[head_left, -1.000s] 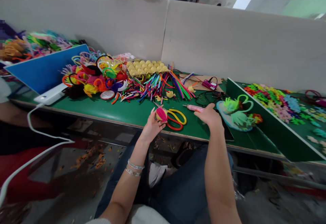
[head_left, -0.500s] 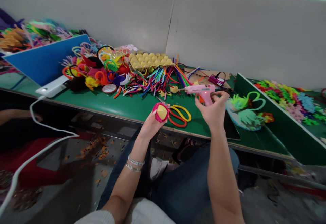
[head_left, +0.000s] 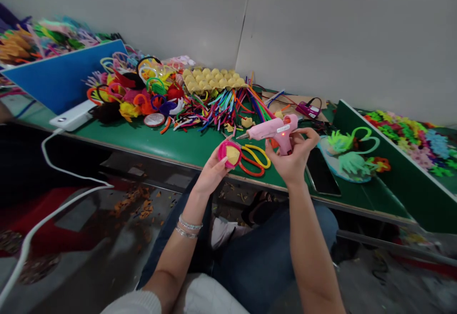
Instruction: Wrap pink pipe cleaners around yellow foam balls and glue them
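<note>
My left hand (head_left: 210, 171) is closed around a small round piece (head_left: 233, 155), yellow in the middle with a magenta fuzzy rim. In my right hand (head_left: 294, 157) is a pink hot glue gun (head_left: 273, 128), its red light lit. The gun's metal nozzle points left, just above the round piece and apart from it. Scissors (head_left: 255, 161) with red and yellow handles lie on the green table (head_left: 178, 149) right behind my left hand. A dark phone (head_left: 322, 173) rests to the right of my right wrist.
Behind are a yellow egg-carton tray (head_left: 214, 81) and a heap of pipe cleaners (head_left: 224, 106). Fuzzy coloured shapes (head_left: 132, 99) crowd the left beside a white power strip (head_left: 73, 116). Green fuzzy figures (head_left: 352, 157) sit on the right by a green divider (head_left: 385, 161).
The glue gun has moved left and a little toward me, nearer the round piece. My left hand has shifted slightly right and turned the piece. More of the phone shows.
</note>
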Motion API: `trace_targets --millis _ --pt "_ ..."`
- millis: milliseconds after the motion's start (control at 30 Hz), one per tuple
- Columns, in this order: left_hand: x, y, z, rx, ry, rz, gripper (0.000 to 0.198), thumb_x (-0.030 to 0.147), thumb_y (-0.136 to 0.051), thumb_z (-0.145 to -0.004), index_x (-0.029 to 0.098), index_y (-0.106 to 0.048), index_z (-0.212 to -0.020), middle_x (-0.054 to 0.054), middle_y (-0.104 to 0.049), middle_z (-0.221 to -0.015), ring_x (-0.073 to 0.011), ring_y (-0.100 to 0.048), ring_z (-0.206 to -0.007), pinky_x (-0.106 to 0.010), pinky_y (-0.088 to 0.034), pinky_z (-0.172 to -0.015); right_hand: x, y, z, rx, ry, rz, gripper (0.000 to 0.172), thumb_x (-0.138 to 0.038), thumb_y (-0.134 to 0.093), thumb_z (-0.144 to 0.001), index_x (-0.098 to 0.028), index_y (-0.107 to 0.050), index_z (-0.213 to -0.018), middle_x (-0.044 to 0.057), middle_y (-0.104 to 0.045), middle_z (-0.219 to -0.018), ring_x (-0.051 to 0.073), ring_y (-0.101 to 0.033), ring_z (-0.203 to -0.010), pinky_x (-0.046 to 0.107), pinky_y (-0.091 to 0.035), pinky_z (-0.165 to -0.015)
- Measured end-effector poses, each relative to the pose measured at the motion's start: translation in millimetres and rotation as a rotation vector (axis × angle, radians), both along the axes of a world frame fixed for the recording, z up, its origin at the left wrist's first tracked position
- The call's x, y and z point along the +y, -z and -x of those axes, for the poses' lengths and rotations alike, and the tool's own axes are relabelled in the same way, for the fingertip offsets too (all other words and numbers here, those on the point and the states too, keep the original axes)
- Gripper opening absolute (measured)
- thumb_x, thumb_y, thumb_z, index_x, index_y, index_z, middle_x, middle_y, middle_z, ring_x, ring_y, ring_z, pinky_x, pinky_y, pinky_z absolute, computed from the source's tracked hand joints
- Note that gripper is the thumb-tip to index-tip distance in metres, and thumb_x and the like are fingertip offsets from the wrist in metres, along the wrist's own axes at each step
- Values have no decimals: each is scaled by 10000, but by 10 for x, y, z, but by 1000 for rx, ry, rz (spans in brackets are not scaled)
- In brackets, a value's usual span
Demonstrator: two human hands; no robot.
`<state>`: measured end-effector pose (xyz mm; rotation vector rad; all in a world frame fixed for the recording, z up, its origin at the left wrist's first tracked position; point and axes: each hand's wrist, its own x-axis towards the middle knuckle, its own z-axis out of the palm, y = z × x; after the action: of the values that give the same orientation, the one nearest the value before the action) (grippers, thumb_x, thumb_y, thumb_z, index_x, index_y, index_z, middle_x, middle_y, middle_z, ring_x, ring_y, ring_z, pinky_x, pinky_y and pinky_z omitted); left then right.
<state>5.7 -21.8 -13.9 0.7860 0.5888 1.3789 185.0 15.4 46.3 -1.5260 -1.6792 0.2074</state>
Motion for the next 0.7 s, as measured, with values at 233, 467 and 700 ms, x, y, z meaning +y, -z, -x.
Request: trace_targets --millis 233,467,700 --pt "-42 23 8 -94 26 -105 667 337 -762 -625 316 -500 -1238 -33 -563 -1259 -162 -561 -1086 -233 -463 -873 179 94 -100 233 -119 -408 506 -318 -663 -690 -241 -262 -989 -22 -480 -769 83 -450 -460 219 -346 -398" --pt "-37 138 -4 -80 -14 -196 588 293 -817 -533 337 -599 -1077 -21 -574 -1242 -205 -573 -1090 -310 -505 -869 186 86 -125 231 -120 -443 507 -297 -680 -687 -243 -271 -982 -40 -468 -747 74 -447 -457 210 -358 -387" --pt "-27 166 7 -99 -26 -227 592 319 -812 -548 356 -576 -1090 -12 -575 -1225 -193 -585 -1061 -289 -521 -823 178 89 -113 186 -141 -458 525 -321 -686 -690 -243 -275 -1009 -11 -469 -834 52 -454 -448 195 -363 -367"
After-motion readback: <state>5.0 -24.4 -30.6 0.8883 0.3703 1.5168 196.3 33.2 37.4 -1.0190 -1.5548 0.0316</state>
